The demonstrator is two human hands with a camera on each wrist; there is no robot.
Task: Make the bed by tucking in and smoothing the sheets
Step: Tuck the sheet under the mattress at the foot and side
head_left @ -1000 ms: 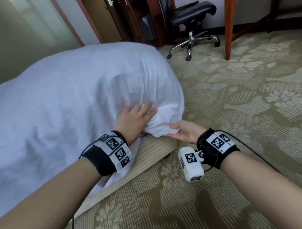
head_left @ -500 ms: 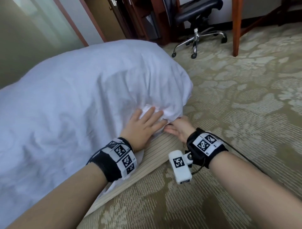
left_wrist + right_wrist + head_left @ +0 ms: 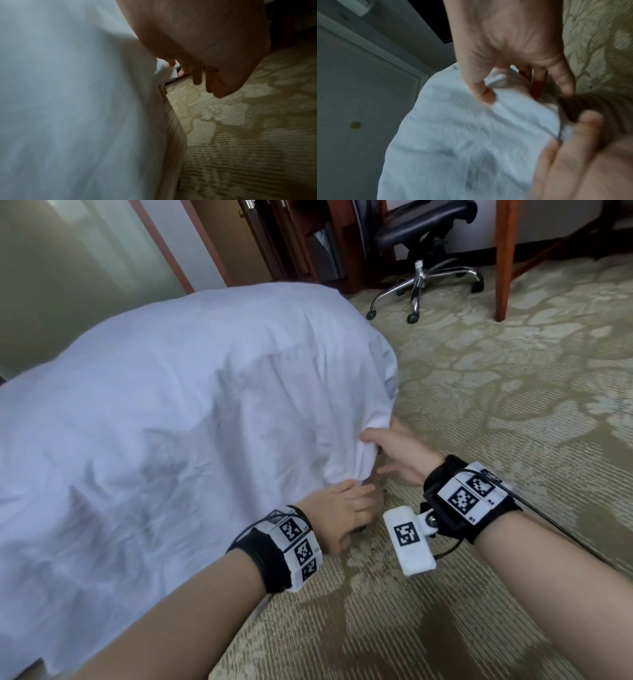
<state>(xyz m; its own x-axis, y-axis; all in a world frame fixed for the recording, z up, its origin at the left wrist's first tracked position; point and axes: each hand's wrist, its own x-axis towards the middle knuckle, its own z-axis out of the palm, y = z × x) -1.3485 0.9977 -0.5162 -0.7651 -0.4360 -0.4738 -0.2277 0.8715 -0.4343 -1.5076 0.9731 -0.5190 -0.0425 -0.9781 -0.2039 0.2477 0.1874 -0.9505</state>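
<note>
Nearest: left hand (image 3: pixel 337 510) low at the bed corner, fingers fairly straight, lying along the lower hem of the white sheet (image 3: pixel 164 412); left wrist view is blurred, so whether the fingertips pin cloth or just touch it, cannot tell; my read is it's there to hold the hem down against the bed base (image 3: pixel 173 135) while the other hand works.
Just past it: right hand (image 3: pixel 397 451) has thumb on top and fingers under a fold of the sheet at the corner, pinching it; right wrist view shows the thumb (image 3: pixel 485 93) pressed into bunched fabric; likely gathering the slack so it can be folded under the mattress.
Hands close together, not touching; both on the same corner.
Sheet drapes over the whole bed and hangs at this corner, not yet tucked; surface has shallow wrinkles, so smoothing is pending too.
Risk, judged: pulling the corner hard may drag creases across the top.
Beyond: patterned carpet (image 3: pixel 513 412); far back an office chair (image 3: pixel 424 241) and a wooden table leg (image 3: pixel 505 258), well clear of the work.
</note>
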